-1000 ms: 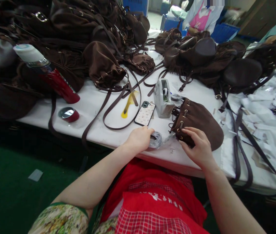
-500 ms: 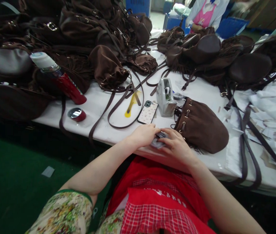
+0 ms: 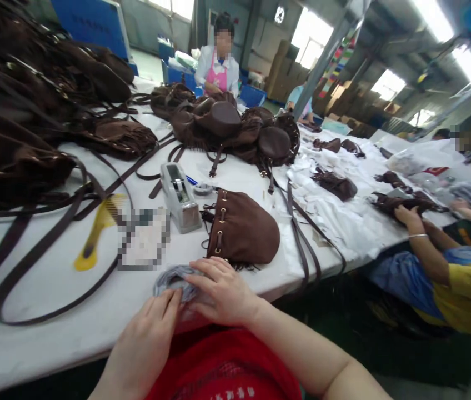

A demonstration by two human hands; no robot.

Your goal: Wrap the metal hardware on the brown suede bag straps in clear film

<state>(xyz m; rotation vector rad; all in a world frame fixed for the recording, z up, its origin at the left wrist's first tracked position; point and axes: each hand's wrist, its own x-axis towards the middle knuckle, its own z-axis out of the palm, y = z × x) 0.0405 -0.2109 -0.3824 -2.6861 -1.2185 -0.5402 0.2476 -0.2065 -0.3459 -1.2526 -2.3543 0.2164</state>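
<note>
A grey, ring-shaped coil (image 3: 173,278) of what looks like soft strands or strips is at the table's near edge, between my hands. My left hand (image 3: 150,322) grips its near left side, fingertips pressed to the ring. On the right, my right hand (image 3: 221,289) has its fingers over the coil, with the thumb tucked below. Just beyond my right hand lies a dark brown drawstring bag (image 3: 247,228) with metal eyelets. A grey tape dispenser (image 3: 181,200) stands to the bag's left, and a blurred-out phone (image 3: 146,241) lies nearer the coil.
A yellow comb (image 3: 96,233) and long brown straps (image 3: 44,319) lie at left. Brown bags are piled at far left (image 3: 14,139) and mid-table (image 3: 223,119). White sheets (image 3: 314,216) cover the right side. A co-worker in yellow (image 3: 464,294) handles bags at right; another in a pink apron (image 3: 219,75) is opposite.
My view has swung right and up, so the table things sit further left and co-workers show. The coil is now seen as a ring, with my hands on either side of it.
</note>
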